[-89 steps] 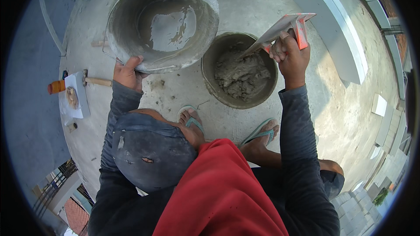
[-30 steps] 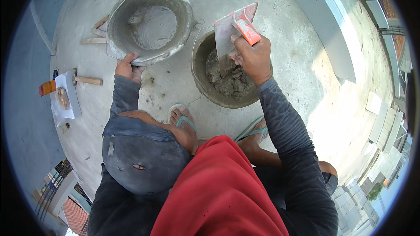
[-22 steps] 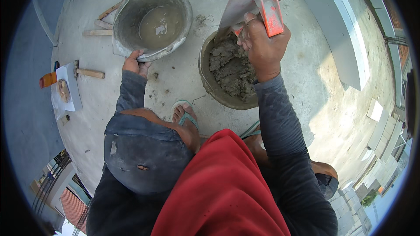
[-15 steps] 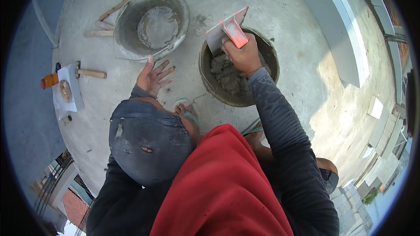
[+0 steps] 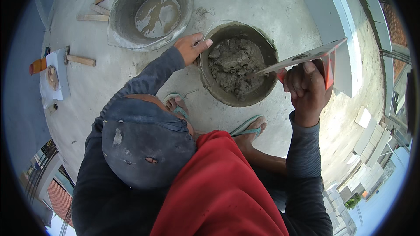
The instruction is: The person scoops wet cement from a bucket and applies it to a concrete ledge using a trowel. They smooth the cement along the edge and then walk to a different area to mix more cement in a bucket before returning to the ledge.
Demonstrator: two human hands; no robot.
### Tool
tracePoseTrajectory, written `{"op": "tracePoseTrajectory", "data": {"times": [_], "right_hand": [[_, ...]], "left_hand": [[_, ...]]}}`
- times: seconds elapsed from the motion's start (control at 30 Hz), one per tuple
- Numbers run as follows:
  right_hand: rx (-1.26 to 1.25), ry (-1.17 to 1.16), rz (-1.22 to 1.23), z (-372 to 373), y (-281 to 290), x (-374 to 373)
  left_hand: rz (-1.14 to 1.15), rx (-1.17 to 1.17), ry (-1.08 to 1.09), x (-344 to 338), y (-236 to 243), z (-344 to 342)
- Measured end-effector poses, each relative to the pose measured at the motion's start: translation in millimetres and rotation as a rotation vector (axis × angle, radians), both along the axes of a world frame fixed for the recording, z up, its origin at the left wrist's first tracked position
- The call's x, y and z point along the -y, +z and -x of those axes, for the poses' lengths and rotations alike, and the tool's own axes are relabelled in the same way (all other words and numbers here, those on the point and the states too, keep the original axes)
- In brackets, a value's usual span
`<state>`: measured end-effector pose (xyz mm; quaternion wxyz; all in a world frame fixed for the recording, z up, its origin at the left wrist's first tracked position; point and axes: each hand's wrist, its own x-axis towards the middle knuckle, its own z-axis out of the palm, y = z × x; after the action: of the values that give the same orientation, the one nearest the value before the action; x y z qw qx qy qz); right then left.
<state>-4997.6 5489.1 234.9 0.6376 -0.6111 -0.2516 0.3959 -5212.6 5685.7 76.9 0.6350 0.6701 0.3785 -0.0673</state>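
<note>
The round bucket [image 5: 238, 63] sits upright on the concrete, dark and crusted, roughly half full of lumpy grey mortar [image 5: 232, 67] heaped more toward its left side. The left hand [image 5: 191, 48] rests on the bucket's left rim, thumb pointing along the edge. The trowel [image 5: 302, 59] is a flat rectangular metal one with an orange handle, held on the bucket's right side by the right hand [image 5: 308, 89], which is wrapped around that handle. Its blade is tilted, the lower corner dipping over the bucket's right rim into the mortar, smears of grey on its face.
</note>
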Motion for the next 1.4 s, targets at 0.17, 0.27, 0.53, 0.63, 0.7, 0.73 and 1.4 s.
{"op": "tracePoseTrajectory", "data": {"times": [0.17,0.27,0.53,0.63,0.7,0.73,1.4], "right_hand": [[0.124,-0.257,0.199,20.2,-97.6,-36.1],[0.21,-0.281,0.033,14.8,-110.2,-77.0],[0.157,0.006,0.117,35.3,-138.6,-54.9],[0.261,0.337,0.2,27.0,-154.5,-45.8],[0.135,0.376,0.365,12.2,-126.0,-34.1],[0.078,0.384,0.342,4.0,-100.0,-27.3],[0.153,0.114,0.02,-12.5,-22.5,-36.5]], "left_hand": [[0.127,-0.025,-0.018,-2.6,-13.1,-13.6],[0.154,0.021,0.044,-2.3,-18.3,-4.4],[0.052,-0.007,0.12,12.9,0.4,-13.8],[-0.027,0.097,0.132,13.5,-14.8,-2.0],[-0.091,0.076,0.096,10.4,-27.0,-0.9],[-0.122,0.059,0.085,10.3,-29.4,-0.1],[0.319,0.112,0.128,18.6,-15.2,4.7]]}}
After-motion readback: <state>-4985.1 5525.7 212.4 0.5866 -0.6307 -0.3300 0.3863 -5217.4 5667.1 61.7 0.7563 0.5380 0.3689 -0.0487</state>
